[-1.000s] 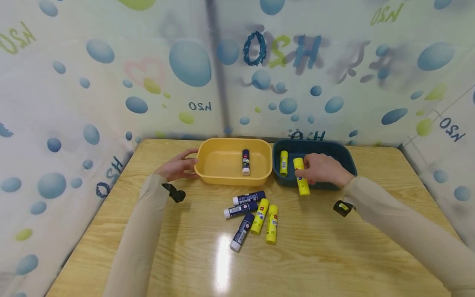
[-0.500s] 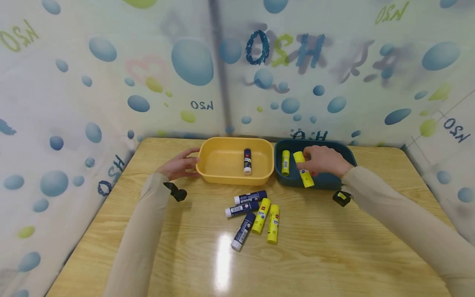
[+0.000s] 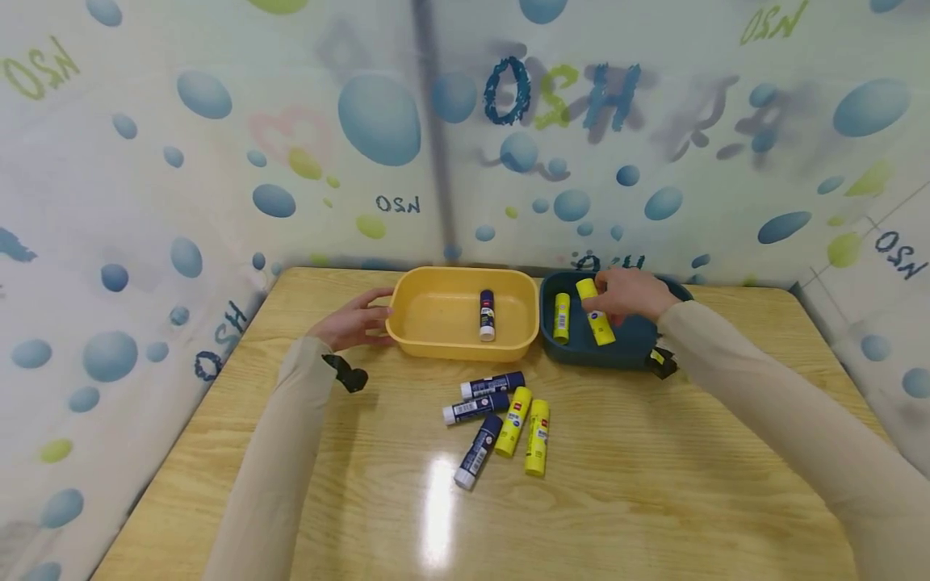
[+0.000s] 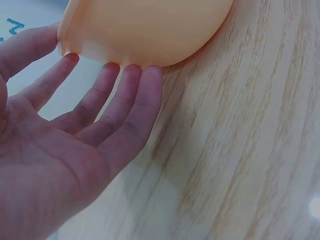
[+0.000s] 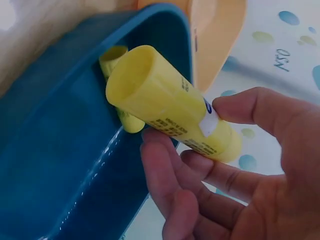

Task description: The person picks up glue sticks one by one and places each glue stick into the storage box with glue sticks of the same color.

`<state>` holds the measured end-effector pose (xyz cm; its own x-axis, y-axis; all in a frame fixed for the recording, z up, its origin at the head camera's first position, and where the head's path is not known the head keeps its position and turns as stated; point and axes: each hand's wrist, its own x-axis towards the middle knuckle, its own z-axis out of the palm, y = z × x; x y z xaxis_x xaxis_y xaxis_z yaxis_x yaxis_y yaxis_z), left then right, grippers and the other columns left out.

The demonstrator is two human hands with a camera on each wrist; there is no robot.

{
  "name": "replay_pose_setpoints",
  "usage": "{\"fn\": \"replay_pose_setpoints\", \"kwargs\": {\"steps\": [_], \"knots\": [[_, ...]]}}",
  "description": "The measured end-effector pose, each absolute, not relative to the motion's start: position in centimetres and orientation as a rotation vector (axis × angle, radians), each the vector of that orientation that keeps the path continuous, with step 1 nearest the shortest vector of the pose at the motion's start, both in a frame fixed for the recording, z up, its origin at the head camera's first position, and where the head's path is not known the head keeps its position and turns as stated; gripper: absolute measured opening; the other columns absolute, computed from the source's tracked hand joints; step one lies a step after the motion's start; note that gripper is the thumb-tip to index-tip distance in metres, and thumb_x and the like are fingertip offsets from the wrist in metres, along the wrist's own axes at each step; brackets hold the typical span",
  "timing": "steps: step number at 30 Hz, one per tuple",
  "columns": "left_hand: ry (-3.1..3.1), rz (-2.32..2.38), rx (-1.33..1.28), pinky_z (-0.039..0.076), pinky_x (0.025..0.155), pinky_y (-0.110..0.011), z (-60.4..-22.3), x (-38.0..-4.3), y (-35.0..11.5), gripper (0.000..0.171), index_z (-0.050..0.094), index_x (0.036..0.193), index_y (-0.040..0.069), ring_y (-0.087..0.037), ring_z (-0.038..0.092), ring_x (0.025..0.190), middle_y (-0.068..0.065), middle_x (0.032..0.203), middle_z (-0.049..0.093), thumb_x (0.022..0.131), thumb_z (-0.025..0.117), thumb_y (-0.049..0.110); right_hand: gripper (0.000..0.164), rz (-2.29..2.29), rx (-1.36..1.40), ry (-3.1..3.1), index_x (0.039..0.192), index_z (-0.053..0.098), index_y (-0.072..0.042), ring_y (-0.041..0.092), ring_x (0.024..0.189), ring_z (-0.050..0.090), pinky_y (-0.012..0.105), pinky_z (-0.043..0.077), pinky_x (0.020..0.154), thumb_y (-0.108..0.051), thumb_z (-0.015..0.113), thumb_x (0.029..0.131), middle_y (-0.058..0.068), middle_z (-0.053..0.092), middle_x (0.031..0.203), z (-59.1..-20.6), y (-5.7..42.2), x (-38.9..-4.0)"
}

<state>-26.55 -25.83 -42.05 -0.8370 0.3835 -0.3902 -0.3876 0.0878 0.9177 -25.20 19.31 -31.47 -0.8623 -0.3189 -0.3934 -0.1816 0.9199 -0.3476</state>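
My right hand [image 3: 630,294] pinches a yellow glue stick [image 5: 167,100] between thumb and fingers, tilted over the dark blue bin [image 5: 65,140]. Inside that bin, another yellow glue stick [image 3: 562,319] lies along the left side. My left hand [image 4: 85,125] has its fingertips against the outer left end of the yellow-orange bin [image 4: 145,30], fingers fairly straight. A navy glue stick [image 3: 487,315] with a white end rests in the yellow-orange bin, toward its right side.
On the wooden table [image 3: 378,484] in front of the bins lie several glue sticks: navy ones [image 3: 478,452] at left and yellow ones [image 3: 538,437] at right. A patterned wall covering [image 3: 465,161] rises behind the bins, which stand side by side.
My right hand has carried the yellow glue stick away from me, from the blue bin's front edge to over its inside. The left hand has stayed at the yellow-orange bin.
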Motion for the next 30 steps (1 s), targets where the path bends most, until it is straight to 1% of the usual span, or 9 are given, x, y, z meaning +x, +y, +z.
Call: {"fn": "replay_pose_setpoints", "kwargs": {"steps": [3,6,9,10,13,18,23,27,30], "knots": [[1.816,1.805,0.003,0.036,0.102,-0.056,-42.1,-26.6,-25.8,0.059,0.017,0.154,0.015,-0.035,0.048,0.119,-0.021,0.150,0.026,0.103,0.045,0.009,0.044,-0.393,-0.333,2.628,0.110,0.056,0.005,0.021,0.070,0.065,0.042,0.051,0.070,-0.035,0.056,0.094,0.011,0.066,0.082,-31.7,19.1,-25.9],[1.801,1.804,0.001,0.034,0.104,-0.057,-41.9,-26.5,-25.8,0.060,0.015,0.155,0.014,-0.041,0.041,0.125,-0.022,0.151,0.024,0.103,0.045,0.009,0.043,-0.367,-0.315,2.633,0.110,0.057,0.005,0.020,0.069,0.065,0.038,0.051,0.066,-0.034,0.056,0.093,0.011,0.065,0.086,-31.9,18.9,-26.6],[1.800,1.802,-0.004,0.033,0.104,-0.057,-41.8,-26.4,-25.7,0.060,0.015,0.155,0.015,-0.042,0.038,0.128,-0.021,0.152,0.024,0.103,0.045,0.010,0.043,-0.351,-0.295,2.640,0.111,0.056,0.005,0.023,0.072,0.067,0.034,0.050,0.063,-0.034,0.056,0.093,0.012,0.064,0.088,-32.1,18.6,-27.1],[1.801,1.802,-0.005,0.033,0.104,-0.057,-41.8,-26.4,-25.8,0.060,0.015,0.155,0.015,-0.042,0.039,0.127,-0.021,0.152,0.024,0.103,0.046,0.010,0.043,-0.353,-0.288,2.642,0.111,0.056,0.005,0.023,0.073,0.067,0.033,0.050,0.062,-0.033,0.056,0.093,0.012,0.064,0.089,-32.1,18.5,-27.3],[1.823,1.797,0.005,0.036,0.103,-0.056,-41.9,-26.4,-25.9,0.059,0.018,0.154,0.015,-0.036,0.047,0.120,-0.020,0.150,0.027,0.103,0.047,0.012,0.044,-0.378,-0.230,2.636,0.113,0.055,0.006,0.025,0.075,0.068,0.034,0.051,0.064,-0.033,0.056,0.092,0.014,0.063,0.091,-32.3,18.1,-27.7],[1.831,1.801,0.011,0.038,0.102,-0.055,-41.9,-26.4,-25.9,0.057,0.020,0.153,0.015,-0.028,0.055,0.110,-0.019,0.147,0.029,0.102,0.047,0.011,0.044,-0.388,-0.163,2.618,0.111,0.058,0.006,0.020,0.067,0.067,0.035,0.052,0.064,-0.034,0.056,0.093,0.013,0.065,0.088,-33.0,17.8,-28.7],[1.839,1.800,0.012,0.038,0.101,-0.055,-41.8,-26.3,-25.9,0.057,0.021,0.153,0.015,-0.027,0.055,0.109,-0.019,0.146,0.030,0.102,0.047,0.011,0.046,-0.405,-0.108,2.597,0.111,0.060,0.007,0.018,0.064,0.067,0.034,0.054,0.065,-0.035,0.057,0.094,0.013,0.067,0.085,-34.0,17.7,-29.8],[1.837,1.793,0.021,0.037,0.102,-0.056,-41.8,-26.3,-25.9,0.056,0.021,0.153,0.015,-0.029,0.054,0.110,-0.019,0.146,0.030,0.103,0.047,0.011,0.049,-0.413,-0.064,2.568,0.115,0.058,0.010,0.022,0.071,0.069,0.035,0.055,0.067,-0.035,0.057,0.094,0.013,0.068,0.082,-34.6,17.8,-30.3],[1.830,1.801,0.016,0.037,0.102,-0.056,-41.9,-26.4,-25.9,0.056,0.022,0.152,0.015,-0.028,0.054,0.110,-0.019,0.145,0.031,0.102,0.047,0.011,0.052,-0.435,-0.047,2.535,0.122,0.055,0.011,0.024,0.075,0.069,0.034,0.055,0.068,-0.034,0.057,0.095,0.014,0.068,0.084,-35.0,17.8,-30.6]]}}
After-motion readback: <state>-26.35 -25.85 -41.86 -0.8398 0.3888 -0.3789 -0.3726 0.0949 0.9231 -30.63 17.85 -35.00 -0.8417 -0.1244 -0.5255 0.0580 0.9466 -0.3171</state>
